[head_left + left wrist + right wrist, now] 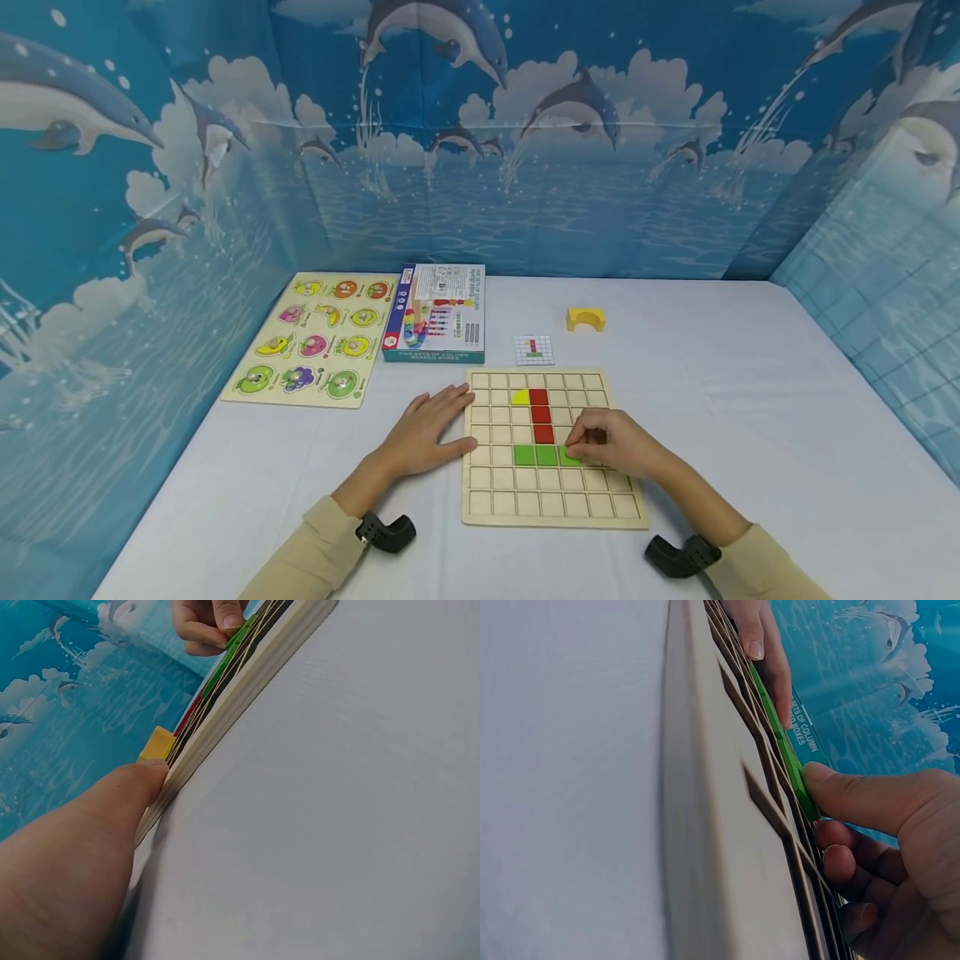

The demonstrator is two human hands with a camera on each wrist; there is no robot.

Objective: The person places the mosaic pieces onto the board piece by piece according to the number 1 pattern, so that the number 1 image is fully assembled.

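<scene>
Covering everything is a white cloth-topped table [750, 433], matte and faintly ribbed in the wrist views, walled by a glossy blue backdrop [525, 167] printed with dolphins and clouds. At far left lies a pale wooden peg puzzle [315, 340] of round fruit shapes, and just beside it a flat cardboard box [437, 313]. Near the front sits the wooden grid board [551, 492], a square pale slab cut into small square cells, its thick plain edge showing in both wrist views. On it a column of red tiles [542, 415] runs away from the person, with a yellow quarter-round tile [521, 397] touching its far end on the left. Across the near end of the red column runs a row of green tiles [536, 455], flat and smooth, its long axis lying left to right across the board.

The left hand [427, 429] lies flat with straight fingers, thumb pressed against the board's left edge, holding nothing. The right hand [611, 442] is curled over the right end of the green row, thumb tip pinching the last green tile [799, 784] in its cell.

Beyond the board lie a small white pattern card [535, 350] and, farther back, a yellow arch block [586, 319].
</scene>
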